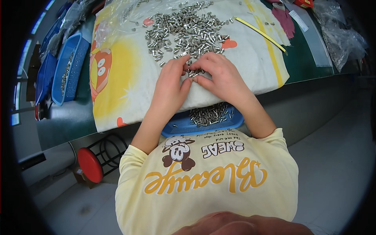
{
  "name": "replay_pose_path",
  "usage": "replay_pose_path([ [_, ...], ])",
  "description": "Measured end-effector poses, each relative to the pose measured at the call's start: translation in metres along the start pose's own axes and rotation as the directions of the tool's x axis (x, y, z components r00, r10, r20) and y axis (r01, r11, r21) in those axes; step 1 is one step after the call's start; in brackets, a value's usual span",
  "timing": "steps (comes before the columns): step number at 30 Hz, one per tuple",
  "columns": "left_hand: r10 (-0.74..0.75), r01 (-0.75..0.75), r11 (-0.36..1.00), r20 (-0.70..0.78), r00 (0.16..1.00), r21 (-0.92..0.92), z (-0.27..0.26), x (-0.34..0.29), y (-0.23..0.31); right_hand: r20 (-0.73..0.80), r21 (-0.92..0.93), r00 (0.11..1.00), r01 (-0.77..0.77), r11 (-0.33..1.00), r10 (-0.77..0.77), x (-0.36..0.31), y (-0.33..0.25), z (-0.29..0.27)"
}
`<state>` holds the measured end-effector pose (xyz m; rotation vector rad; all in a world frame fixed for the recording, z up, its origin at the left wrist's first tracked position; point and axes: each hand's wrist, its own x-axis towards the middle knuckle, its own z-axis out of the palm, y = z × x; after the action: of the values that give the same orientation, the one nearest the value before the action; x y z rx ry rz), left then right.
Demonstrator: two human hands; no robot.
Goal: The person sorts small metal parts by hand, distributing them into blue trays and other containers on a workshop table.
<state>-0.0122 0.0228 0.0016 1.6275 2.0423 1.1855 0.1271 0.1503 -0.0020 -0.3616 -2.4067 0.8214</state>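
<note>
A loose pile of small, shiny, cylindrical metal parts (184,29) is spread over a patterned cloth (133,78) on the table. At its near edge my left hand (172,80) and my right hand (220,74) meet, fingertips curled inward. Between them lies a small cluster of metal parts (192,73); thumbs and forefingers pinch at these parts, partly hiding them. Which piece is in which hand is too small to make out. Below the cloth's front edge, close to my body, a blue plastic basket (180,126) holds many similar parts.
To the left stands another blue basket (80,51) with metal parts inside. A yellow-and-black stick-like tool (260,34) lies right of the pile. Clear plastic bags (333,31) sit at the far right. A red-topped stool (91,164) is on the floor at left.
</note>
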Motion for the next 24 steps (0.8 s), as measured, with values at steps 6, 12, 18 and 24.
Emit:
replay_pose_path([
  [6,-0.017,0.017,1.0,0.033,0.999,-0.016,-0.006,-0.014,0.011,-0.03,0.057,0.999,-0.017,0.998,0.018,-0.012,-0.006,-0.005],
  [12,0.126,-0.126,0.992,-0.009,0.992,0.024,0.002,-0.011,0.007,-0.026,-0.061,0.999,0.029,0.998,-0.031,-0.016,-0.01,-0.014],
  [18,0.023,-0.023,1.0,0.068,0.997,0.007,-0.004,-0.016,0.011,-0.037,-0.08,0.997,0.061,0.995,-0.064,-0.013,-0.005,-0.008],
  [24,0.053,-0.052,0.998,0.053,0.997,-0.024,-0.009,-0.019,0.006,-0.004,-0.094,0.998,0.066,0.993,-0.067,-0.015,-0.004,-0.009],
])
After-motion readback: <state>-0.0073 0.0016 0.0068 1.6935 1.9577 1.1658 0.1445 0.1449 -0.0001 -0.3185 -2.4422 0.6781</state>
